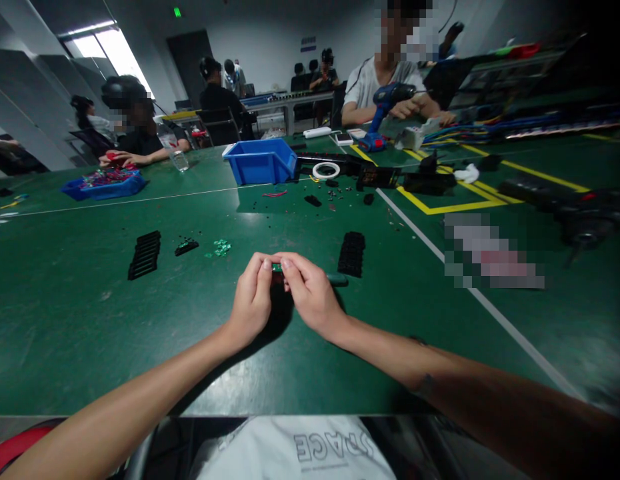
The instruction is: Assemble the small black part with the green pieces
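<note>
My left hand (253, 293) and my right hand (313, 293) meet just above the middle of the table, fingers closed. Between the two thumbs a small green circuit board (277, 267) is pinched; the fingers cover most of it. Beyond the hands to the left lies a pile of small green boards (221, 248). A dark part with tiny pieces on it (187, 247) is beside that pile. Farther left rests a slotted black plastic rack (145, 255). Right of my hands is a row of black plastic parts (351, 254). A dark green rod-like thing (338, 280) shows partly behind my right hand.
On the green table (115, 353) stand a blue bin (263, 162), a blue tray of wired parts (104, 185), a white tape roll (326, 171) and a clear bottle (179, 160). A cordless drill (380, 120) stands before a seated person (367, 83). Another power tool (585, 213) is at right.
</note>
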{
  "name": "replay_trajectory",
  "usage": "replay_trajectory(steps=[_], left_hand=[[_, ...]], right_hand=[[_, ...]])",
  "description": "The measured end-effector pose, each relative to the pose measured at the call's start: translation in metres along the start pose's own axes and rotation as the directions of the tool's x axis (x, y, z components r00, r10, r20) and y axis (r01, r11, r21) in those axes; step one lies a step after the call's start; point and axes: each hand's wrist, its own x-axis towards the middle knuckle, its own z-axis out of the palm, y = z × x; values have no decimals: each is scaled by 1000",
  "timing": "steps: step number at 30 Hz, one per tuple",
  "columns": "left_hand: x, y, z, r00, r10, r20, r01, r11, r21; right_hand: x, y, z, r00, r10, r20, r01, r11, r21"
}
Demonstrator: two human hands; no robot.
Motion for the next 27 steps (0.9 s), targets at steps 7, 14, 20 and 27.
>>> replay_trajectory(steps=[7,14,20,27], left_hand=[[-2,0,2,1000,4,0,-4,1000,-2],[-4,2,4,1000,-13,-27,12,998,-57],[-4,3,5,999,-5,-38,2,998,-64],[-2,5,5,999,-36,-38,35,998,-48]], right_hand=[[-1,1,3,1000,-26,-12,26,1000,10],[-4,-2,6,998,-54,-19,53,999,-9],[-4,-3,8,998,-61,-28,61,998,-4],[-6,-4,7,1000,2,-22,-1,1000,25]])
